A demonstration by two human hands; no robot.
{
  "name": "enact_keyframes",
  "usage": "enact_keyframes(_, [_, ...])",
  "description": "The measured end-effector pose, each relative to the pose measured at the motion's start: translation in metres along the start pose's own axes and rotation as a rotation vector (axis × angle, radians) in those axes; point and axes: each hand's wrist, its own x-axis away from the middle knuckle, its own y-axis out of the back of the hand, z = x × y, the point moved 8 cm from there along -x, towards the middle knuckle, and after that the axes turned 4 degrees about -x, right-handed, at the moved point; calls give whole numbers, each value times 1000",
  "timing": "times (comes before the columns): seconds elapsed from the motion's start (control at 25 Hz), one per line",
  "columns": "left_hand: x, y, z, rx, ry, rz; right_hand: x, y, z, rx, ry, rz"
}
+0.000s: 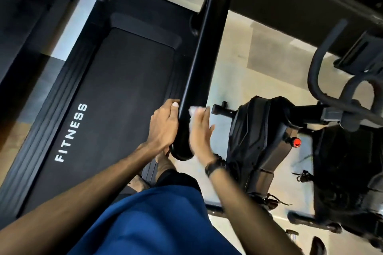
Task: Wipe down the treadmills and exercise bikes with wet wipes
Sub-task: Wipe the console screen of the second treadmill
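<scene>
I look down on a black treadmill whose belt point(116, 97) bears the white word FITNESS. Its long black right handrail point(199, 64) runs toward me and ends between my hands. My left hand point(163, 126) grips the rail's near end from the left, thumb on top. My right hand point(200, 132) lies flat against the rail's right side with straight fingers, pressing a white wet wipe point(193, 109) to it; only the wipe's upper edge shows. A black exercise bike point(261, 141) with a red knob point(296, 142) stands to the right.
The bike's curved handlebars point(331, 80) reach up at the right. A second dark machine point(18, 27) stands at the far left. Pale tiled floor point(255, 47) lies between the treadmill and the bike. My blue shirt point(157, 223) fills the bottom, and my foot point(163, 163) shows under the rail.
</scene>
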Motion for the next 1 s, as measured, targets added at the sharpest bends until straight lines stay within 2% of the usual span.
enact_keyframes(0.08, [1, 1, 1, 7, 5, -10, -67, 10, 11, -166, -173, -1])
enact_keyframes(0.16, [1, -1, 0, 20, -12, -17, -100, 16, 30, -193, -153, -32])
enact_keyframes(0.2, [1, -2, 0, 28, -18, -21, -97, 17, 37, -103, -61, -62])
enact_keyframes(0.32, [-3, 0, 0, 52, -9, -25, -11, -5, 16, 124, 114, -78])
enact_keyframes(0.4, [-6, 2, -2, 88, -10, -46, 47, -11, -7, 106, 86, 3])
enact_keyframes(0.48, [-18, 4, -11, 134, 3, -88, 47, -7, -4, 8, -17, 58])
enact_keyframes(0.6, [-55, -3, -35, 164, 30, -87, -40, 4, 28, -67, -145, -21])
enact_keyframes(0.72, [-96, -11, -63, 149, 5, -79, -155, 16, 84, 26, -58, -49])
enact_keyframes(0.8, [-121, -15, -78, 113, -21, -64, -212, 20, 116, 77, -72, -67])
enact_keyframes(1.0, [-183, -17, -122, -43, -91, -66, -309, 36, 176, 145, -46, -94])
